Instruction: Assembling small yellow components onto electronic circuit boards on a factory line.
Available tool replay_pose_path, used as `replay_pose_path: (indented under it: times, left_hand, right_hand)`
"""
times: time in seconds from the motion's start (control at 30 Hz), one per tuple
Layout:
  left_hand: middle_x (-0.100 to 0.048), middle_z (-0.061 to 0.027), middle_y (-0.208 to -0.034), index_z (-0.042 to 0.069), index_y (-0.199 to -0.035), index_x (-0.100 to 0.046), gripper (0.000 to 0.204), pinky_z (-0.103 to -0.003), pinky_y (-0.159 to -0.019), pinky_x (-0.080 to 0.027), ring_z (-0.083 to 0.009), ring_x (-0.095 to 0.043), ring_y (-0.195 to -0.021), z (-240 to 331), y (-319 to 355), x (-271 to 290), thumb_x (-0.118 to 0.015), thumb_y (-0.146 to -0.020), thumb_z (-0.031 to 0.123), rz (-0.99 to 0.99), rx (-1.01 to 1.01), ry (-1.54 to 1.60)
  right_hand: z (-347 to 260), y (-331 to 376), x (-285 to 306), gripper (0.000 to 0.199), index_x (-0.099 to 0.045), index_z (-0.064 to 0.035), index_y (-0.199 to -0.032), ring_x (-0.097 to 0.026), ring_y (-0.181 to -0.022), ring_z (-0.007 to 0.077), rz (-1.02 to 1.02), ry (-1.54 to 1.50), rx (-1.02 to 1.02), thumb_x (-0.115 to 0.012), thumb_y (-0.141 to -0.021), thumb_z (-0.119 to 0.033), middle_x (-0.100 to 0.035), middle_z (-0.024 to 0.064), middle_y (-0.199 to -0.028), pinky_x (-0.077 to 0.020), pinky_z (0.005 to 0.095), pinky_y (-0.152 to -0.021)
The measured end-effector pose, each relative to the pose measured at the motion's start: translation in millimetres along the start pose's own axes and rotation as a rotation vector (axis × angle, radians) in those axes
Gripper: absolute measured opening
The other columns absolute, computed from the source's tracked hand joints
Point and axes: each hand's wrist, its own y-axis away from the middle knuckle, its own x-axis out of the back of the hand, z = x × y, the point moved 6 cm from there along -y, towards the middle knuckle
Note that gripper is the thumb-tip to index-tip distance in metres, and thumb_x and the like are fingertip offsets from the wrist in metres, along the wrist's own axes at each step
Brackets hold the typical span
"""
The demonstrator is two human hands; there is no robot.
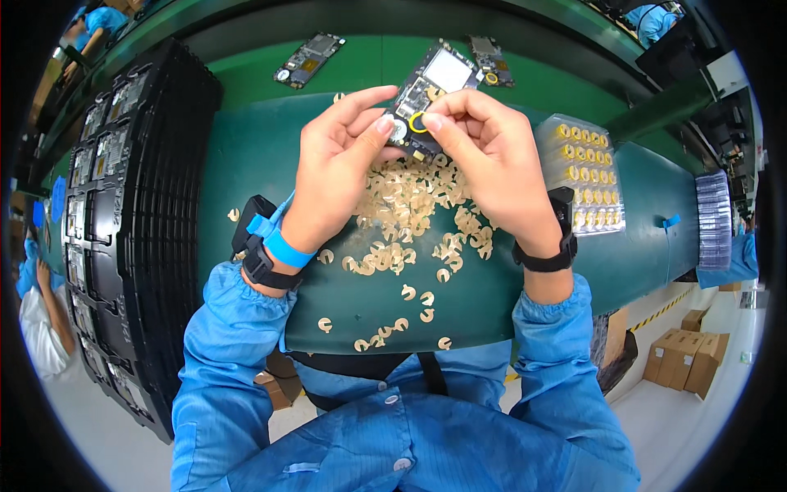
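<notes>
My left hand [340, 156] is closed on the edge of a dark circuit board [410, 94], which is tilted above the green work mat. The board has a white rectangle at its far end and a white round spot near my left thumb. My right hand [488, 148] pinches a small black disc with a yellow rim [418, 123] against the near part of the board. Whether the disc is fixed there cannot be seen. Many cream C-shaped paper pieces [393, 201] lie scattered on the mat below both hands. A similar piece [433, 93] shows beside my right fingertips.
Two more circuit boards [309, 60] [490, 61] lie at the back. A clear tray [586, 176] of yellow-rimmed discs sits on the right. Tall stacked black trays [147, 189] with boards stand on the left. Clear stacked trays [713, 220] and cardboard boxes [684, 361] are farther right.
</notes>
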Motion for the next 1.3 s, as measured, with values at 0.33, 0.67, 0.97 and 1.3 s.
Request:
replay_pose_path:
  times: [0.33, 0.67, 0.97, 1.3]
  left_hand:
    - [-0.071, -0.0172, -0.117, -0.008, -0.136, -0.054, 0.037, -0.033, -0.091, -0.062, -0.0195, -0.072, -0.105, -6, -2, 0, -0.058, -0.105, 0.011, -0.034, 0.091, 0.115]
    - [-0.071, -0.0158, -0.120, -0.007, -0.138, -0.056, 0.039, -0.031, -0.090, -0.062, -0.0187, -0.072, -0.105, -6, 0, -1, -0.058, -0.106, 0.015, -0.038, 0.072, 0.101]
    - [-0.071, -0.0149, -0.120, -0.007, -0.137, -0.057, 0.038, -0.030, -0.090, -0.061, -0.0183, -0.072, -0.105, -6, 0, -1, -0.057, -0.106, 0.015, -0.041, 0.064, 0.086]
    - [-0.071, -0.0151, -0.121, -0.006, -0.137, -0.057, 0.037, -0.030, -0.090, -0.062, -0.0183, -0.072, -0.105, -8, 0, 1, -0.056, -0.107, 0.015, -0.060, 0.061, 0.097]
  right_hand:
    - [1, 1, -4, 0.015, -0.065, 0.0039, -0.091, -0.051, -0.062, 0.0147, -0.001, 0.244, 0.065, -0.070, -0.092, -0.010, -0.058, 0.0082, -0.072, -0.0412, 0.0304, -0.058]
    - [1, 1, -7, 0.008, -0.069, 0.0034, -0.100, -0.055, -0.070, 0.0052, -0.056, 0.390, 0.094, -0.070, -0.094, -0.002, -0.062, -0.0004, -0.079, -0.0429, 0.0219, -0.061]
    - [-13, 6, -7, 0.012, -0.068, 0.0029, -0.091, -0.049, -0.059, 0.0097, 0.001, 0.202, 0.165, -0.070, -0.091, -0.009, -0.056, 0.0033, -0.066, -0.0388, 0.0283, -0.055]
    - [-12, 1, -9, 0.016, -0.068, 0.0030, -0.088, -0.046, -0.056, 0.0064, -0.010, 0.377, -0.046, -0.070, -0.092, -0.012, -0.053, 0.0006, -0.062, -0.0356, 0.0278, -0.051]
